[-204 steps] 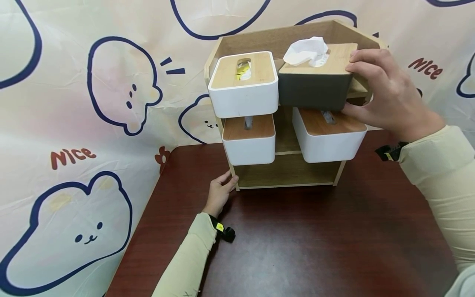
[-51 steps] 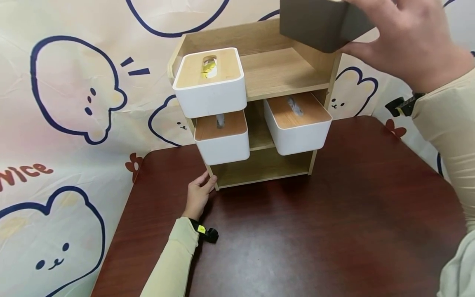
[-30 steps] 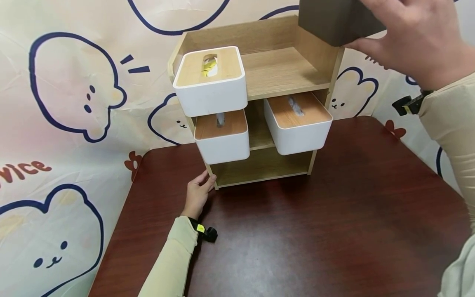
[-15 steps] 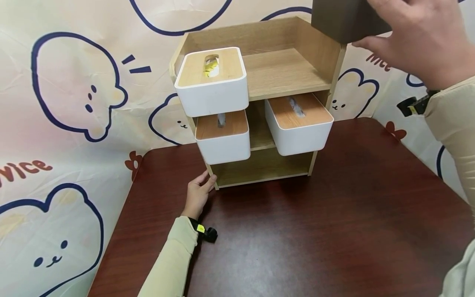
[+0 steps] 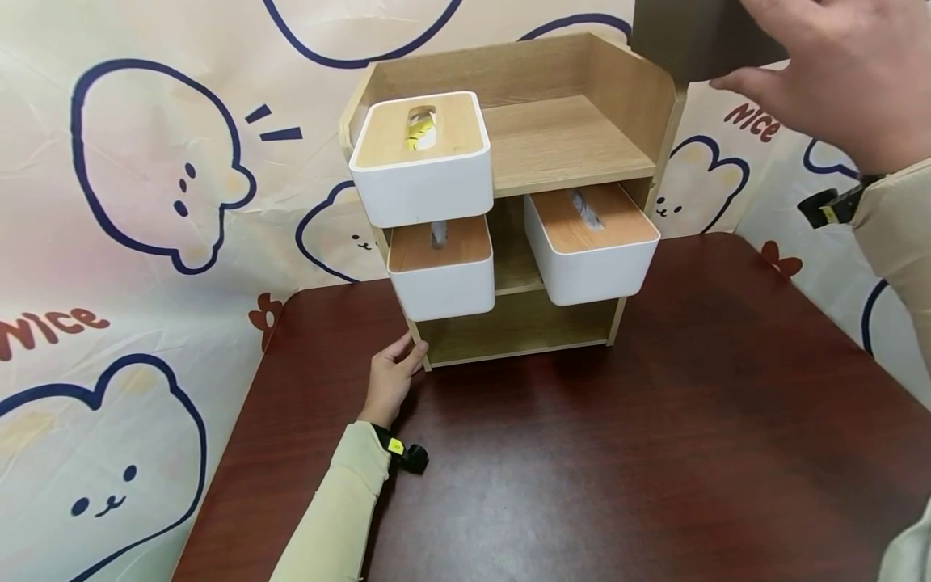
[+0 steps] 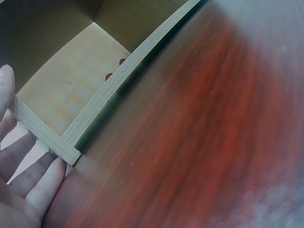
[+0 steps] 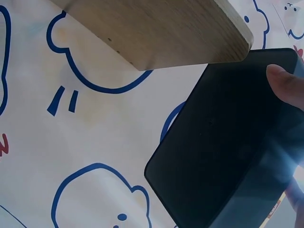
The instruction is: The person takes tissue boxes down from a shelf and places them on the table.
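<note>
My right hand (image 5: 851, 77) grips a dark grey tissue box (image 5: 691, 40) high at the upper right, beside the shelf's right side panel. The box's top is cut off in the head view; its dark underside and the thumb show in the right wrist view. Low on the left, my left hand (image 5: 390, 380) pinches the left side panel of a small wooden shelf (image 5: 567, 149), thumb inside and fingers outside. A white tissue box (image 5: 422, 194) with a light wood lid sits on the top board at left. Two white tissue boxes with brown lids, one left (image 5: 444, 287) and one right (image 5: 600, 271), jut from the middle level.
The shelf stands on a dark red-brown table (image 5: 553, 461) near its back edge. A pale cloth backdrop (image 5: 160, 323) with cartoon bears hangs behind and at the sides. Bare board shows at the right of the shelf's top level.
The dark tissue box, earlier over the right half of the shelf's top, has gone up and to the right in my right hand. My left hand has kept its hold on the panel.
</note>
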`<control>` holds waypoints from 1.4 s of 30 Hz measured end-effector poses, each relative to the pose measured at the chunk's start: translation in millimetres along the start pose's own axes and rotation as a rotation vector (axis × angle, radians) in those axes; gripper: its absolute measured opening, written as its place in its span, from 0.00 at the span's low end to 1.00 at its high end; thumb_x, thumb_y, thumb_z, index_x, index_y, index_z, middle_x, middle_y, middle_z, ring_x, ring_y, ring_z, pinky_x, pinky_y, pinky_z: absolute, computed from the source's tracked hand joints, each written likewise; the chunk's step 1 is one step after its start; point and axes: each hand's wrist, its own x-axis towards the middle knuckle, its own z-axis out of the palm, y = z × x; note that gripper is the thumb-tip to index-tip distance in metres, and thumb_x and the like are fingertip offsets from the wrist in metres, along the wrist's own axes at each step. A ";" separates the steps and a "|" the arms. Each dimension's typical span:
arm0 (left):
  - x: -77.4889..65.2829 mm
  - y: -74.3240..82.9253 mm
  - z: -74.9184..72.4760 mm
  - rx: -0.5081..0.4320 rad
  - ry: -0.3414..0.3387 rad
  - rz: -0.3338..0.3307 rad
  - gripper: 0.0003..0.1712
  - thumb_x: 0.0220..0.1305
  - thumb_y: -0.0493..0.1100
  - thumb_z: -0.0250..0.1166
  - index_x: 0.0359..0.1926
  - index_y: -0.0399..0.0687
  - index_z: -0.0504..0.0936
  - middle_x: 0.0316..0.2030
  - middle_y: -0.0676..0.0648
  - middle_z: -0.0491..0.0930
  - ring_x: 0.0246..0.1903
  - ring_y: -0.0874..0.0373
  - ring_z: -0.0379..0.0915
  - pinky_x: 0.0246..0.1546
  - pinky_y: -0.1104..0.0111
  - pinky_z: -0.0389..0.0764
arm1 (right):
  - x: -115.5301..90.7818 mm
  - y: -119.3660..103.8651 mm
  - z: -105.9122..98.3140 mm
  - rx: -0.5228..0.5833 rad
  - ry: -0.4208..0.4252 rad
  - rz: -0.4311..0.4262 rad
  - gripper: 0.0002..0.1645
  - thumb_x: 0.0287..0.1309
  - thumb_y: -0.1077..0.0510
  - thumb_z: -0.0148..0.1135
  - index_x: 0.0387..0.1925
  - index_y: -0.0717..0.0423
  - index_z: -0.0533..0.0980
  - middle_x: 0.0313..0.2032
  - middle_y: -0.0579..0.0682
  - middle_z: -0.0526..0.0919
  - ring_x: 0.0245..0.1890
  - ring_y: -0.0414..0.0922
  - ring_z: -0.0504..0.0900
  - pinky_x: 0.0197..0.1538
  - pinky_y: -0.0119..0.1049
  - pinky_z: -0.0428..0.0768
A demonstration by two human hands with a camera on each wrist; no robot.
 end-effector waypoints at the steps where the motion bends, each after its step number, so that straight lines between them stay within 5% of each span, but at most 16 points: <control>1: 0.0 -0.2 0.1 0.001 -0.003 0.001 0.32 0.63 0.49 0.69 0.65 0.42 0.74 0.64 0.44 0.69 0.54 0.52 0.75 0.48 0.68 0.79 | -0.1 0.7 0.0 0.000 0.001 0.002 0.51 0.53 0.65 0.69 0.75 0.44 0.56 0.70 0.55 0.62 0.62 0.61 0.65 0.69 0.51 0.60; 21: 0.9 -3.0 1.6 -0.009 -0.015 0.001 0.35 0.62 0.50 0.70 0.66 0.40 0.72 0.65 0.43 0.67 0.54 0.52 0.75 0.48 0.69 0.79 | -6.1 10.8 -2.0 0.029 -0.044 -0.012 0.56 0.51 0.69 0.70 0.76 0.45 0.53 0.72 0.55 0.57 0.65 0.62 0.62 0.71 0.51 0.56; 33: 0.3 -0.7 1.3 -0.011 -0.031 0.004 0.38 0.61 0.52 0.70 0.67 0.40 0.70 0.66 0.43 0.66 0.55 0.51 0.75 0.49 0.69 0.79 | -12.2 9.8 -4.1 0.056 -0.129 0.150 0.54 0.52 0.70 0.69 0.76 0.48 0.54 0.72 0.60 0.56 0.65 0.65 0.60 0.70 0.56 0.55; 42: -0.7 0.1 0.6 -0.007 -0.031 0.004 0.38 0.61 0.52 0.69 0.67 0.40 0.70 0.66 0.43 0.66 0.55 0.52 0.74 0.49 0.68 0.78 | -13.2 10.2 -4.4 0.059 -0.148 0.150 0.56 0.52 0.72 0.69 0.76 0.48 0.52 0.73 0.58 0.54 0.66 0.65 0.58 0.70 0.56 0.54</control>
